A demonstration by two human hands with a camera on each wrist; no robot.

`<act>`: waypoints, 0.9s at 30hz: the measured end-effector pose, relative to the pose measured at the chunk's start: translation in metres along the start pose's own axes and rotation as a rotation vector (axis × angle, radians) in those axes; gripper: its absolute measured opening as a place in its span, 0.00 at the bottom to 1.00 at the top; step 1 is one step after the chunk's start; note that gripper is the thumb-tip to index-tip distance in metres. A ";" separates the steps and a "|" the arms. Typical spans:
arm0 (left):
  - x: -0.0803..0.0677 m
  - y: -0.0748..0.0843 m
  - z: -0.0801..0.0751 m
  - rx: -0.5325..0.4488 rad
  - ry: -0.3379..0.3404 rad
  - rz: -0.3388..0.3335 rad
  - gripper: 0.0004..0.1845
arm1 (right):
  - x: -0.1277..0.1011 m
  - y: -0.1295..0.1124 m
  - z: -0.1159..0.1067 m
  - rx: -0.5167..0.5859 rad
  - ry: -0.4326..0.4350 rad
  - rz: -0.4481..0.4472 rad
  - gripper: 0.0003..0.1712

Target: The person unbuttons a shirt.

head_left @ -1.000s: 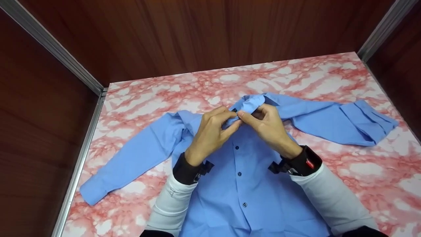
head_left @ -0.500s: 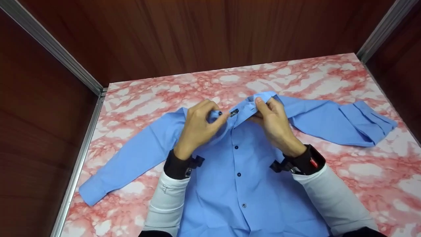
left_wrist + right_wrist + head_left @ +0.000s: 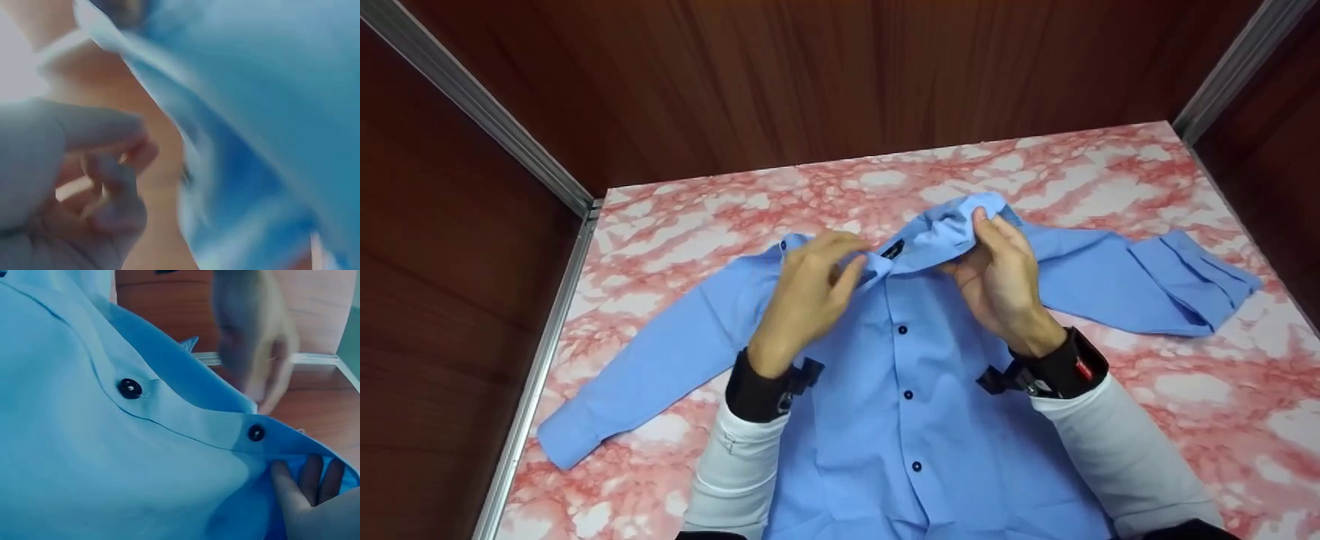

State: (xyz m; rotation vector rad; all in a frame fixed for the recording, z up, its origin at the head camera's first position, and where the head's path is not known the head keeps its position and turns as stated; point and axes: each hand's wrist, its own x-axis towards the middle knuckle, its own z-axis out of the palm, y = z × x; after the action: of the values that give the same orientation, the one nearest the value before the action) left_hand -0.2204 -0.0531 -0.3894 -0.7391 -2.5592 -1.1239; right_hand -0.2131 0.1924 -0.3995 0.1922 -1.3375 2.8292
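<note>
The left wrist view is blurring almost wholly: the left hand (image 3: 84, 185) is showing only as smeared curled fingers, and its hold on the blue shirt (image 3: 264, 112) cannot be told. In the head view that hand (image 3: 802, 296) is streaking with motion at the collar (image 3: 937, 232). The shirt's hem is running off the bottom edge there. In the right wrist view the right hand's fingertips (image 3: 306, 481) are disappearing under the collar band, and the hand behind is blurring.

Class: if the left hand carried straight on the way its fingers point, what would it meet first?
Probably the collar of the shirt; the left hand points up and right at it, though depth is unclear.
</note>
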 end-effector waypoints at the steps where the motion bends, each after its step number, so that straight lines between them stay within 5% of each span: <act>1: 0.000 0.004 0.003 -0.027 -0.027 0.021 0.13 | 0.000 0.000 0.000 0.003 -0.006 -0.007 0.24; 5: -0.001 0.011 0.015 -0.053 -0.143 0.035 0.15 | -0.003 0.001 0.000 0.002 -0.041 -0.023 0.23; 8: -0.001 0.010 0.020 -0.040 -0.170 0.007 0.13 | -0.005 0.001 0.000 -0.003 -0.065 -0.043 0.21; 13: -0.002 0.006 0.017 -0.039 -0.181 -0.014 0.11 | -0.004 0.001 0.000 -0.030 -0.078 -0.075 0.21; 19: -0.003 0.003 0.011 -0.105 -0.311 -0.029 0.14 | -0.002 -0.003 -0.001 -0.062 -0.058 -0.050 0.20; 22: -0.002 0.002 0.011 -0.124 -0.271 -0.029 0.13 | 0.000 -0.006 -0.003 -0.085 -0.060 -0.022 0.22; 27: -0.002 0.003 0.014 -0.041 -0.107 0.022 0.11 | 0.000 -0.009 -0.006 -0.195 -0.147 0.067 0.21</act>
State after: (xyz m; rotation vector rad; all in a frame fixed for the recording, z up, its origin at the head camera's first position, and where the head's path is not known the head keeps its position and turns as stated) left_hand -0.2170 -0.0417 -0.3979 -0.8567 -2.6159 -1.1628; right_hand -0.2135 0.2029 -0.3961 0.3651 -1.6684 2.7600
